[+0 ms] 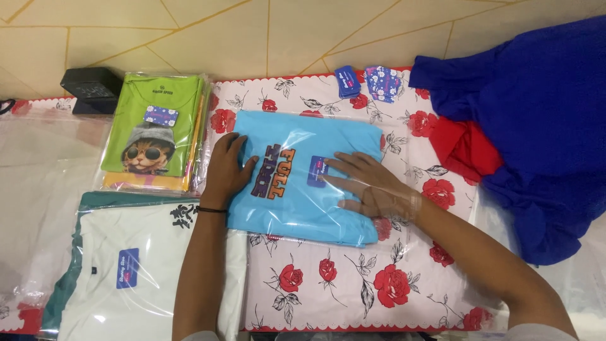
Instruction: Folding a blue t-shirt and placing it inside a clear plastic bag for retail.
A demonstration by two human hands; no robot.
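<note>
**Folded light-blue shirt being worked into a clear bag**

Landmark: the light-blue folded shirt [303,180], lying on the rose-print cloth [353,278]. Far left of it, a black box [91,85] sits by the tiled floor. Nearer, a bagged green shirt [154,129] tops a stack just left of the landmark; below that stack lies a bagged white shirt [132,265]. The left hand [227,170] rests flat on the shirt's left edge, fingers spread and pressing down. The right hand [366,183] lies inside the clear plastic bag [391,196], fingers extended flat over the shirt's small tag. Above the shirt lie loose blue tags [372,81]; to its right, a red garment [464,148] and a dark-blue garment [536,126] are heaped. Judged step: bagging under way. The next move would call for keeping the fold flat while the film slides over it.
</note>
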